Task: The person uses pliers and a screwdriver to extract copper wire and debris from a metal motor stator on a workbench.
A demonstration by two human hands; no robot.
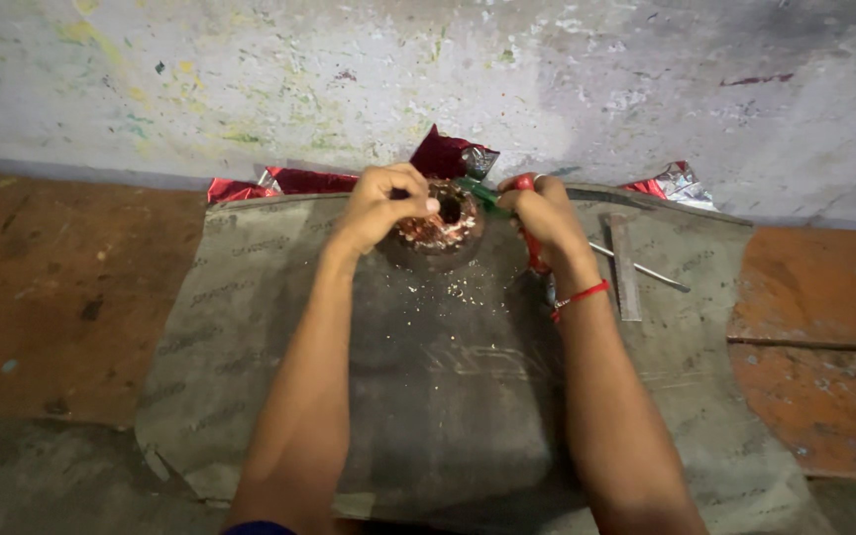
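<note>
The left hand (380,203) is curled closed over the rim of a round copper-wound coil (440,220), gripped at its left edge. The right hand (537,213) is clenched around a red-handled tool (532,248), with its fingers touching the coil's right side. The coil is seen as a ring with a dark central hole, reddish and shiny, resting on a grey mat (448,396) near the wall, between both hands.

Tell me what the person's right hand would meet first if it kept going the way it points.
The right hand points left, toward the copper-wound round part gripped by the left hand. It would likely meet that part first; depth is hard to judge.
</note>
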